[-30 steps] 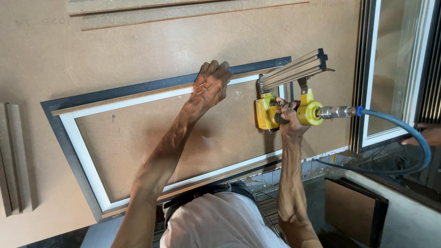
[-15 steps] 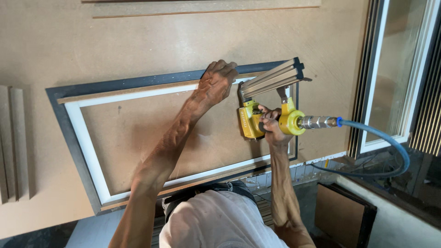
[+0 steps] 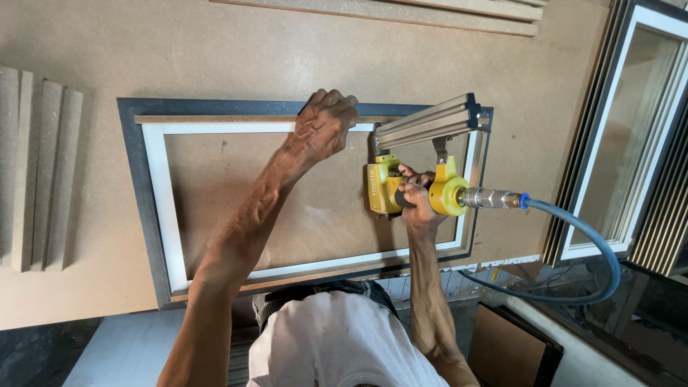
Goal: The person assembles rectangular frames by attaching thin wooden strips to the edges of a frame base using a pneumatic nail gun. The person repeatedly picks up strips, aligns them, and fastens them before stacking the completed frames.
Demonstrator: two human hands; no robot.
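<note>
Gripping a yellow nailer (image 3: pixel 408 190), right hand (image 3: pixel 418 199) is closed on its handle; magazine slants up-right over the frame (image 3: pixel 154 201). Left hand (image 3: pixel 326 129) presses the frame's top rail, fingers curled.

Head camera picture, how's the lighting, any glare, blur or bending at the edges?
Head view: even daylight, soft shadows beneath the left hand and the nail gun in the right hand; bright washout on the glass of the stacked frames at right; everything sharp, no motion blur; the bench edge bows slightly, a wide-lens effect.
</note>
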